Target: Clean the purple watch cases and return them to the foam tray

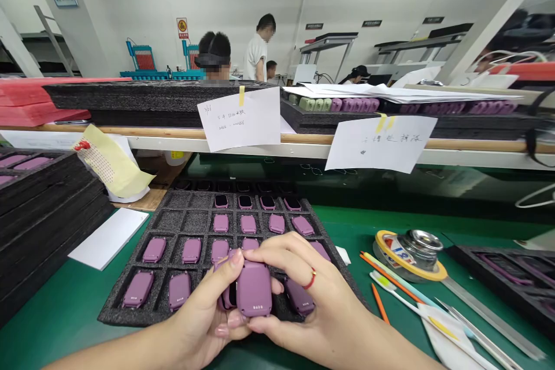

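A purple smartwatch case (254, 286) is between my two hands, its back with a row of small metal contacts turned toward me. My right hand (303, 277) grips this case by its top and bottom edges. Just behind it on the left, a second purple watch case (226, 296) with a dark face shows partly; my left hand (210, 303) is closed around that one, thumb on top. Below both hands lies a black foam tray (171, 221) with purple watch cases in its pockets, most back side up. Dark screens face up in the far row, and my hands hide some near pockets.
To the right lie a tape roll (385, 251) around a glass jar (420, 245), a toothbrush (403, 298), tweezers (477, 329) and a steel ruler (494, 318). Foam trays are stacked at left (43, 243). A shelf (303, 147) with taped paper notes spans the back; people are beyond.
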`<state>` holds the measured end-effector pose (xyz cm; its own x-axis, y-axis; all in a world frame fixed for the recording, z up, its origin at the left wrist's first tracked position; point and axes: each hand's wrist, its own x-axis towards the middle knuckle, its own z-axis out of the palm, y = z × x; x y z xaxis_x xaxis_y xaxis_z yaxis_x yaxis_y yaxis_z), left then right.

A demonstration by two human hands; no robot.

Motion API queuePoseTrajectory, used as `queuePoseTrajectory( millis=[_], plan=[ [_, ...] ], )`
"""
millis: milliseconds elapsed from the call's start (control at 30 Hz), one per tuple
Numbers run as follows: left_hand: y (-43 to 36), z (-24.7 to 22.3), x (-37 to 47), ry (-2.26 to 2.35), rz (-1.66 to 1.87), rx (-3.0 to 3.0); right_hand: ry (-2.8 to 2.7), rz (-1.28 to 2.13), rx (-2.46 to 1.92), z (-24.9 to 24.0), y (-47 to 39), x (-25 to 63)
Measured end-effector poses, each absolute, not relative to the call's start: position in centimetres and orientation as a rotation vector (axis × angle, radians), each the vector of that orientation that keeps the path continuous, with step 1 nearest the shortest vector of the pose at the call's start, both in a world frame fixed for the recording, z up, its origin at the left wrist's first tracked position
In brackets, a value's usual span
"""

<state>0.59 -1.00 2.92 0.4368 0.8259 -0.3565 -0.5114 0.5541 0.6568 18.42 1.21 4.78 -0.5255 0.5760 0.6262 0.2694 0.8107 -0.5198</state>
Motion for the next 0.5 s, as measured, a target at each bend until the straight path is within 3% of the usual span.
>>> queuePoseTrajectory(
  millis=[267,500],
  plan=[
    [0.9,5.0,-0.5,0.772,1.295,0.381,-1.906,0.623,-0.995,2.3,4.7,17.7],
    [0.9,5.4,-0.8,0.785,1.277,0.475,-2.189,0.679,-1.031,-0.5,4.7,15.8]
  ],
)
